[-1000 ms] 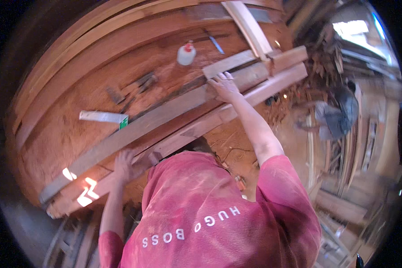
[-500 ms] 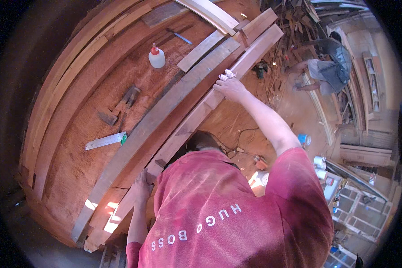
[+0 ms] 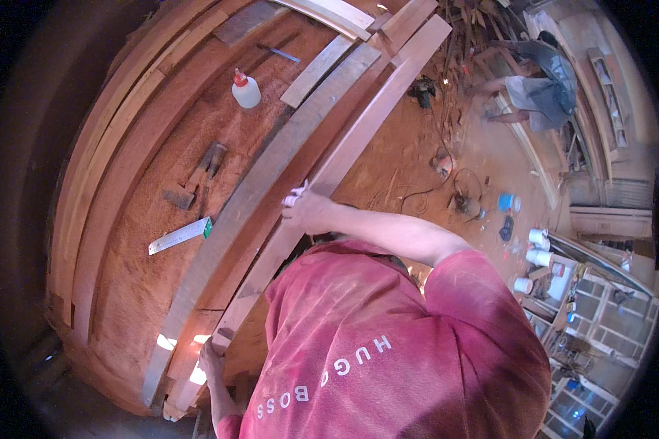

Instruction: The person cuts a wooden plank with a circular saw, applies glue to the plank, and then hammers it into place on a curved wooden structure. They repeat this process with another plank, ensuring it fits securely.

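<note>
A long pale wooden beam (image 3: pixel 373 113) runs diagonally across the front of me, from lower left to upper right. My left hand (image 3: pixel 211 361) grips its lower end, fingers closed at the edge. Higher up, my right hand (image 3: pixel 305 211) is closed over the beam's far edge. Something small and whitish (image 3: pixel 293 197) shows at the right fingertips; I cannot make out what it is. Beside the beam lie a reddish timber and a greyish timber (image 3: pixel 274 150). Beneath my right forearm, the beam's near side is partly hidden by my red shirt.
On the sawdust-covered surface left of the timbers lie a try square (image 3: pixel 179 236), a hammer (image 3: pixel 179 196) and a white squeeze bottle (image 3: pixel 246 93) with a red cap. Power tools and cords lie on the floor at right. Another person (image 3: pixel 538 84) bends at the upper right.
Both my hands have moved down along the beam toward its lower-left end. My right forearm now lies more across my body. The view has shifted slightly.
</note>
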A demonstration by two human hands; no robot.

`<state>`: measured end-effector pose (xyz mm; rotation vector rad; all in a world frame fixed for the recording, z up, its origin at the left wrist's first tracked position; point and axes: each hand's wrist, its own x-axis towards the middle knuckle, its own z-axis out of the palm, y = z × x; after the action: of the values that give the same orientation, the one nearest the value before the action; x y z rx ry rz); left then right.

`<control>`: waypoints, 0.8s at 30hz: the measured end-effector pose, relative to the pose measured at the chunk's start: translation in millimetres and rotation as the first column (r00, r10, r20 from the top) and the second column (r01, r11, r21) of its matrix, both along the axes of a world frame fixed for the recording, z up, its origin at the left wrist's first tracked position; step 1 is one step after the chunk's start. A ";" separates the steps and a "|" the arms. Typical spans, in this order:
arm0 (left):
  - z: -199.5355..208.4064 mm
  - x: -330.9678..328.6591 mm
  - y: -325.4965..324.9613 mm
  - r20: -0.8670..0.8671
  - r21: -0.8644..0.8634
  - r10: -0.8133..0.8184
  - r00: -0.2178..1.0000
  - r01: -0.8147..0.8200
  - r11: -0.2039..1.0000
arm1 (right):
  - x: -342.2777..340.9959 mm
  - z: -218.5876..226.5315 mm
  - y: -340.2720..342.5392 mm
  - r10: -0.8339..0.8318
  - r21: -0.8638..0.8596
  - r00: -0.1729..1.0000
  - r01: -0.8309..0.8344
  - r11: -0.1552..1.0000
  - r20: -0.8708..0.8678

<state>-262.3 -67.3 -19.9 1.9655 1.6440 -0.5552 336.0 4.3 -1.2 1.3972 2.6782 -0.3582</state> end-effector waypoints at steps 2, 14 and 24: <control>1.9 -27.6 -13.5 -0.019 -0.007 -0.004 1.000 0.004 1.000 | -30.6 -15.2 -5.6 0.034 -0.034 0.999 -0.035 0.999 -0.017; 16.2 151.8 137.5 0.146 0.255 -0.186 0.972 0.144 0.956 | -82.0 -31.4 -16.8 0.061 -0.052 0.997 -0.063 0.997 -0.045; -55.8 204.4 187.1 0.194 0.151 -0.191 0.962 0.163 0.975 | -57.6 -35.5 -9.7 -0.022 -0.069 0.999 0.019 0.997 -0.050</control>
<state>-57.8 119.9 -75.7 2.2013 1.4181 -0.2972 278.4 -5.5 -36.7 1.4158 2.6657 -0.4889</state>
